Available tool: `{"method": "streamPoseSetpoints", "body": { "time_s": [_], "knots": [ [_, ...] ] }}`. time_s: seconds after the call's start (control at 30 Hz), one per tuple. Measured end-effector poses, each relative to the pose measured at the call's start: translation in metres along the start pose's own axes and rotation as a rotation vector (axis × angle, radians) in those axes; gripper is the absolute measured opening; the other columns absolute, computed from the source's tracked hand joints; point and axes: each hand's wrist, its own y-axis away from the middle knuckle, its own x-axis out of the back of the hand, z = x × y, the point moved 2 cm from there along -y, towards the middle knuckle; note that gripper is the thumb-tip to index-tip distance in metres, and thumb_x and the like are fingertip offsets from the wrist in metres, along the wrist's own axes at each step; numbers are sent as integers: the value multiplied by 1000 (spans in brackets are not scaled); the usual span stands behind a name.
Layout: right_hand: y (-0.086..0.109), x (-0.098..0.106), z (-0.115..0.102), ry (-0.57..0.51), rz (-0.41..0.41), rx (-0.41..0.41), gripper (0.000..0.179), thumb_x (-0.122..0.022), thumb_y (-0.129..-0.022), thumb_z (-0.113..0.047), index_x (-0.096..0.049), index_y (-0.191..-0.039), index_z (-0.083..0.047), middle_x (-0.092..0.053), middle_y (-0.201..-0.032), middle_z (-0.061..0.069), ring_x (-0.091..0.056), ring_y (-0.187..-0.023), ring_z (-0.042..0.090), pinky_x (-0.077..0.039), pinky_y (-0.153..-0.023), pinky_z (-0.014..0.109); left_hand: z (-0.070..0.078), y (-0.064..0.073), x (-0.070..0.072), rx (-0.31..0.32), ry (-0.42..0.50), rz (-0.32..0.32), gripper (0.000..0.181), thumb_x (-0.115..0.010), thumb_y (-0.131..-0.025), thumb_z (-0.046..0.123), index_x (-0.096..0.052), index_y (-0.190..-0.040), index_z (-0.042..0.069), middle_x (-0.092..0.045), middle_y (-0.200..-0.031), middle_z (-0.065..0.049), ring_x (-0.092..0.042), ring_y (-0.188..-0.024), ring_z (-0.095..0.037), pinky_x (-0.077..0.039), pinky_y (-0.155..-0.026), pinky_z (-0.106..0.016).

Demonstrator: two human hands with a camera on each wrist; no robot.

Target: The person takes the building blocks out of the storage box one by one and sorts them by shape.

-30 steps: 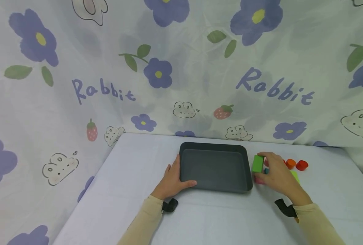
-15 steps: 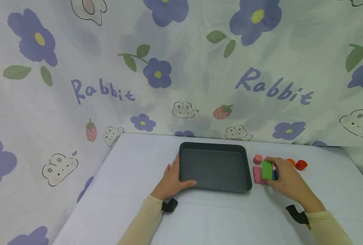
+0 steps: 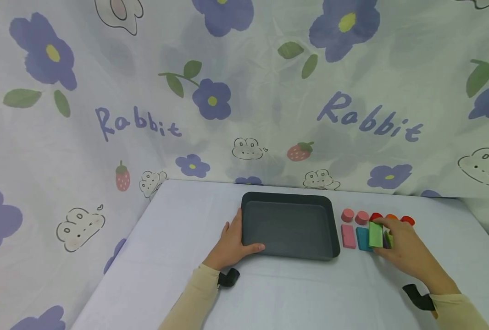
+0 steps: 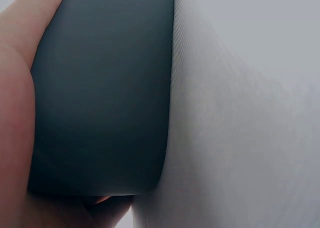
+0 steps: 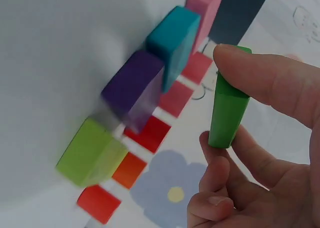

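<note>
My right hand (image 3: 411,254) pinches a green block (image 5: 227,115) between thumb and fingers, above a row of coloured blocks. From the right wrist view, that row holds a pink block (image 5: 206,10), a teal block (image 5: 172,38), a purple block (image 5: 134,85) and a lime block (image 5: 90,153). The green block partly covers the teal one in the head view. At the front left corner of a dark grey tray (image 3: 290,224), my left hand (image 3: 230,245) rests with thumb over the front rim and straight fingers along the left wall.
Behind the blocks stands a line of short cylinders: two pink cylinders (image 3: 347,215), a red cylinder (image 3: 375,216), an orange cylinder (image 3: 391,216) and another red cylinder (image 3: 408,220). A white cloth (image 3: 286,298) covers the table. A patterned curtain (image 3: 248,105) hangs behind it.
My right hand has carried the green block rightward, from beside the tray's right edge past the pink block to near the teal and purple ones. The left hand and tray have stayed put.
</note>
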Motion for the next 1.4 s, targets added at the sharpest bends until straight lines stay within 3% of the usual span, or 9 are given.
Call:
{"method": "streamPoseSetpoints", "body": {
  "time_s": [0.2,0.7,0.97,1.4],
  "knots": [
    [10,4,13,36,-11,-53,69,-86,-74,-11,-52,-132,4,-50,-126,36,-40,-109,52,-48,-82,69,-1,-1,-3,5,-2,-10,129,-71,-81,69,5,-160,0,-4,-168,-13,-16,-153,-27,-5,-123,-53],
    [21,10,47,101,-31,-81,75,-89,-70,-11,-51,-131,9,-45,-130,41,-40,-109,58,-43,-85,75,-1,0,-3,24,1,-10,129,-72,-81,67,6,-160,2,-4,-168,-11,-14,-153,-24,-3,-124,-51],
    [21,18,60,132,-70,-106,76,-88,-72,-11,-48,-132,13,-43,-130,43,-39,-109,60,-41,-87,75,0,0,-1,29,0,-17,129,-72,-81,68,6,-160,2,-2,-168,-10,-13,-153,-23,-3,-124,-51],
    [21,21,80,136,-105,-93,74,-87,-73,-12,-48,-132,11,-46,-127,43,-48,-100,53,-49,-80,68,-3,0,-3,29,2,-10,129,-71,-81,69,6,-160,2,-2,-168,-10,-13,-153,-23,-2,-124,-49]
  ]
}}
